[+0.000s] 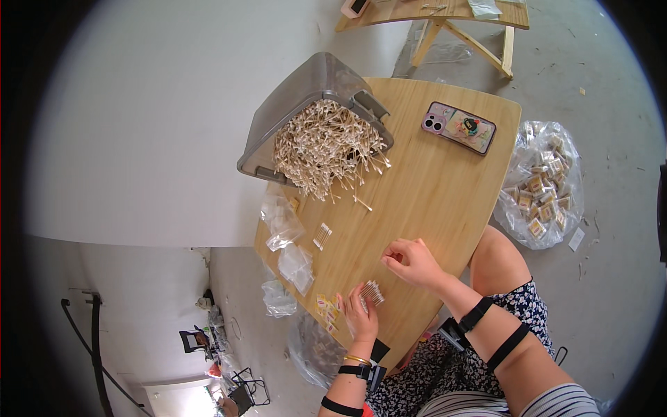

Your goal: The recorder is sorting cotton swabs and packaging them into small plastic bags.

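Note:
My left hand [359, 321] is at the near edge of the wooden table, its fingers closed around a small bundle of cotton swabs [374, 292]. To its right and a little farther off, my right hand [415, 263] hovers over the tabletop with its fingers curled together; anything in them is hidden. A short row of cotton swabs [322, 235] lies flat on the wood, left of my right hand. Farther back, a grey translucent bin [288, 104] lies tipped on its side, and a large heap of loose cotton swabs [323, 149] spills out of its mouth.
Clear plastic bags [295, 267] and small yellow-and-white cards [326, 309] line the table's left edge. A phone in a decorated case [460, 128] rests at the back right. On the floor, a clear sack [542, 184] holds small packs. A second wooden table [445, 15] stands beyond.

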Motion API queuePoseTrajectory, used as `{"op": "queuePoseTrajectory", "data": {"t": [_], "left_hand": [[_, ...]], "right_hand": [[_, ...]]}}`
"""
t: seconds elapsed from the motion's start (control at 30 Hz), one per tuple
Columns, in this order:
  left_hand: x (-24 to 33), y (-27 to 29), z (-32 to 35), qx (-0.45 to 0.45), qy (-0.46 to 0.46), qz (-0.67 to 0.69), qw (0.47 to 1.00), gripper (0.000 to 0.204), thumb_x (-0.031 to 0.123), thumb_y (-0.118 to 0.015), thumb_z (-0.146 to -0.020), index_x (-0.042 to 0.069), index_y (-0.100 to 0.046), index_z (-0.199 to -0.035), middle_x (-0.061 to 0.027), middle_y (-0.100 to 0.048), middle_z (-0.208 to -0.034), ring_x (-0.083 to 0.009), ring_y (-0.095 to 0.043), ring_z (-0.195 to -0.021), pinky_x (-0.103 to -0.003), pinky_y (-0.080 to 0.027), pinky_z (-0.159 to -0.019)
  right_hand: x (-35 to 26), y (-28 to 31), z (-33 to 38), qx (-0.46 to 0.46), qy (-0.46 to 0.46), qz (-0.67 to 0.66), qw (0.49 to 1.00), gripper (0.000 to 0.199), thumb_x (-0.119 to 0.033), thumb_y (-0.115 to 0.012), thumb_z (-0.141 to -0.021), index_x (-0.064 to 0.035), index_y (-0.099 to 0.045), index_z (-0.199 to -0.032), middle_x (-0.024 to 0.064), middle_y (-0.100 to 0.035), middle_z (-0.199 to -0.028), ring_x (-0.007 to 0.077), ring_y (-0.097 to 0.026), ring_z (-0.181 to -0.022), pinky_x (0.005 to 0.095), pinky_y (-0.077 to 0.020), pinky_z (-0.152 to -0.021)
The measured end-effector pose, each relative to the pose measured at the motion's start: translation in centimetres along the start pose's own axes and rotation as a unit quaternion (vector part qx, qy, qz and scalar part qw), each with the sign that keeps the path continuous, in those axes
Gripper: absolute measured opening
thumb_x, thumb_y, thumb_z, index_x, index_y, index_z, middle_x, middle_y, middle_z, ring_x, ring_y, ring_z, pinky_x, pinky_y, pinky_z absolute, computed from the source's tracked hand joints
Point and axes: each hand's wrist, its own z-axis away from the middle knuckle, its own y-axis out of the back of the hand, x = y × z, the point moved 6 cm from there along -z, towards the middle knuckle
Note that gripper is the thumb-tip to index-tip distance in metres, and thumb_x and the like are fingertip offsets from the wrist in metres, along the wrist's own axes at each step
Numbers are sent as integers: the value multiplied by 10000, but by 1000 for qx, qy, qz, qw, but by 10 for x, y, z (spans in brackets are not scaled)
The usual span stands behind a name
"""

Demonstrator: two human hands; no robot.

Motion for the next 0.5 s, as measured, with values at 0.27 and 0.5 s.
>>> {"op": "queuePoseTrajectory", "data": {"t": [0.27, 0.5], "left_hand": [[-19, 1, 4, -6, 6, -47, 999, 293, 166, -571, -929, 107, -565, -1216, -72, -572, -1250, -267, -527, -1217, -564, -150, -1180], [-20, 0, -12, 6, 2, -63, 998, 319, 187, -561, -937, 98, -568, -1244, -91, -551, -1282, -289, -489, -1259, -566, -139, -1178]], "right_hand": [[-4, 2, 1, -3, -3, 24, 1000, 230, -297, -625, -850, -77, -687, -867, 56, -631, -767, 209, -621, -728, 341, -401, -767], [0, 0, 0, 1, 7, 12, 1000, 230, -295, -627, -848, -74, -687, -863, 62, -634, -767, 213, -623, -728, 348, -413, -749]]}}
